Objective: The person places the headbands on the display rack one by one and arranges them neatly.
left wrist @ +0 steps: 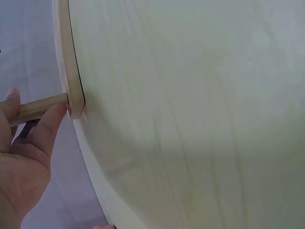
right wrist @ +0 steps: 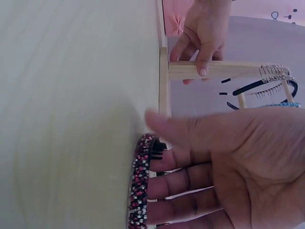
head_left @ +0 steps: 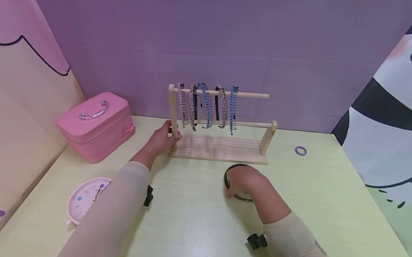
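A wooden headband stand (head_left: 220,149) stands at the back of the table, several toothed headbands (head_left: 207,106) hanging on its upper bar. My left hand (head_left: 161,138) grips its left upright (left wrist: 40,107) near the base, thumb and fingers on opposite sides. In front of the stand, my right hand (head_left: 247,180) is at a black headband (right wrist: 139,183) studded with red and white beads. In the right wrist view, its fairly straight fingers (right wrist: 183,183) lie against the headband's toothed inner side, while the blurred thumb stands apart from it. Whether the headband touches the table cannot be told.
At the back left sits a pink case (head_left: 95,126) with a silver handle. A round pink clock (head_left: 80,205) lies at the left, partly behind my left sleeve. Right of the stand lies a small purple ring (head_left: 300,151). A purple backdrop (head_left: 213,32) rises behind the table.
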`<action>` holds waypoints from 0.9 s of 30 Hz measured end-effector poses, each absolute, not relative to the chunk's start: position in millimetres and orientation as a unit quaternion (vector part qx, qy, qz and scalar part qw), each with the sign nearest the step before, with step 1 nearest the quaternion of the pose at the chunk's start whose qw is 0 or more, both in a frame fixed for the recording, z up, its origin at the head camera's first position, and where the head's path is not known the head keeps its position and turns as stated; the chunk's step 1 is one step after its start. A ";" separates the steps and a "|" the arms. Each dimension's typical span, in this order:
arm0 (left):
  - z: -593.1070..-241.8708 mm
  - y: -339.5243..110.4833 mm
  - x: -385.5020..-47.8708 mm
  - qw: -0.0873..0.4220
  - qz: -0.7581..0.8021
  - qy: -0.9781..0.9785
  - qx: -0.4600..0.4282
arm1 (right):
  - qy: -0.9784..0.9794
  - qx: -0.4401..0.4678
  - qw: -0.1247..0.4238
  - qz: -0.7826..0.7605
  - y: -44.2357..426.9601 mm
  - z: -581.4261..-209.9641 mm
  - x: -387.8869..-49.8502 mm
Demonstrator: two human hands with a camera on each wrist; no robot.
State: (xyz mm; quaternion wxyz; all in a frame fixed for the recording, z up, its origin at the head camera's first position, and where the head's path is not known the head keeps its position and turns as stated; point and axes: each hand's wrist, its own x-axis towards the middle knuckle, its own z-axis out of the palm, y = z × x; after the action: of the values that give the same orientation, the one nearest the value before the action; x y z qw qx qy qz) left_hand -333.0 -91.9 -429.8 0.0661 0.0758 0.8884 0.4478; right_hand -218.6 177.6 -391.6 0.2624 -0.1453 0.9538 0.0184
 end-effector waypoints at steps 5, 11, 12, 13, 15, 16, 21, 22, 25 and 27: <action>-430.5 -92.3 -332.1 0.068 0.447 0.889 0.073 | 0.948 -0.138 0.285 0.032 179.0 -394.4 -213.4; -431.3 -93.0 -333.2 0.064 0.450 0.888 0.074 | 0.952 -0.148 0.265 -0.033 197.7 -387.5 -212.8; -431.1 -93.1 -333.4 0.065 0.450 0.888 0.074 | 0.953 -0.154 0.258 -0.046 202.0 -384.9 -213.1; -431.1 -93.1 -334.0 0.066 0.450 0.888 0.073 | 0.953 -0.158 0.253 -0.060 206.1 -381.5 -213.1; -430.9 -92.9 -334.7 0.069 0.449 0.888 0.069 | 0.953 -0.167 0.240 -0.082 214.3 -374.7 -213.6; -430.8 -93.0 -334.9 0.071 0.449 0.888 0.068 | 0.952 -0.170 0.236 -0.092 217.9 -370.9 -213.4; -431.0 -92.5 -334.7 0.071 0.454 0.885 0.072 | 0.952 -0.175 0.217 -0.125 234.9 -353.7 -211.4; -431.0 -92.3 -334.7 0.071 0.456 0.884 0.072 | 0.950 -0.173 0.219 -0.138 238.1 -350.7 -210.8; -431.1 -91.7 -334.4 0.069 0.457 0.884 0.073 | 0.942 -0.155 0.230 -0.188 248.9 -344.7 -209.4; -431.2 -91.4 -334.4 0.068 0.456 0.884 0.074 | 0.933 -0.138 0.241 -0.228 256.7 -342.3 -208.8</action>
State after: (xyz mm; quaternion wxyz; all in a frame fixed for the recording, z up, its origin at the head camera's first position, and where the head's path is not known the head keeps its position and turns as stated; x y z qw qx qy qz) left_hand -334.4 -91.4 -431.2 0.0678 0.0739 0.8841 0.4564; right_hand -208.8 256.7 -342.3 0.2409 -0.1378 0.9334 -0.2276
